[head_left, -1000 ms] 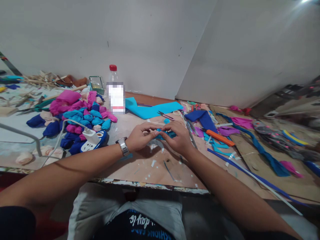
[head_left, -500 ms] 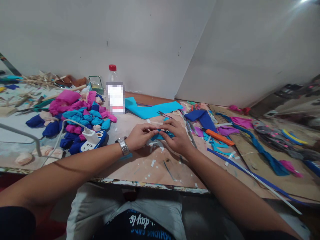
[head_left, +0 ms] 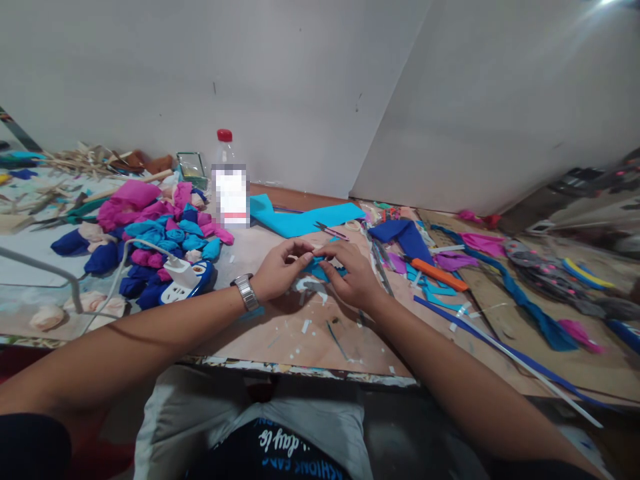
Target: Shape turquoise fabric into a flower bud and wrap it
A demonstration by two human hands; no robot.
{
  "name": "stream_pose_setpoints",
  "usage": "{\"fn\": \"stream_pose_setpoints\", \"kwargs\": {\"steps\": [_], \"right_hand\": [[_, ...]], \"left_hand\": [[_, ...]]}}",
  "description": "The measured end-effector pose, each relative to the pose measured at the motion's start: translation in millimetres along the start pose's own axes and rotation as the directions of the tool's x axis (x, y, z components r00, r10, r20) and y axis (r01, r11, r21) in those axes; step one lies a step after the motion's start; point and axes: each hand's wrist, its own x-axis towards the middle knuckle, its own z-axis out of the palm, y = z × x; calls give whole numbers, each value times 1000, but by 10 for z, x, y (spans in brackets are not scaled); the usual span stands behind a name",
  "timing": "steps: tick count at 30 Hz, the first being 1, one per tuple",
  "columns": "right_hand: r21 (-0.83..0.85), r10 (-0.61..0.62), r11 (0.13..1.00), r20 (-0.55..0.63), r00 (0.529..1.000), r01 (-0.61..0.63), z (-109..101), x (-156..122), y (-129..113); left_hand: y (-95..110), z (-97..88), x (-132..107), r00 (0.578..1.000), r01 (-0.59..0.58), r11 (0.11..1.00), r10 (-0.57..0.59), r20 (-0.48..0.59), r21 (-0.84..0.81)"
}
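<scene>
Both hands meet over the middle of the table, pinching a small blue piece of crepe paper between them. My left hand, with a metal watch at its wrist, has thumb and fingers closed at the piece's left side. My right hand grips it from the other side, thumb facing the left one. Fingers cover much of the piece, so its full shape is hidden. Just beyond the hands lie small scissors and a long strip of bright blue crepe paper.
Crumpled pink and blue paper rosettes are heaped at left, beside a power strip with a plugged-in charger. A red-capped bottle stands near the wall. To the right are an orange cutter, paper scraps and a white stick.
Fingers of both hands have shifted slightly around the blue piece, and more of it shows between them. The rest stays as it was.
</scene>
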Motion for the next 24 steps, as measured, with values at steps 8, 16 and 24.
{"fn": "stream_pose_setpoints", "kwargs": {"steps": [8, 16, 24], "right_hand": [[-56, -5, 998, -158, 988, -3, 2, 3, 52], [-96, -43, 995, -151, 988, 28, -19, 16, 12], [-122, -88, 990, -107, 990, 75, 1, -4, 39]], "left_hand": [[-85, -57, 49, 970, -16, 998, 29, -243, 55], [-28, -9, 16, 992, 31, 992, -16, -124, 123], [-52, -26, 9, 998, 34, 982, -23, -62, 185]]}}
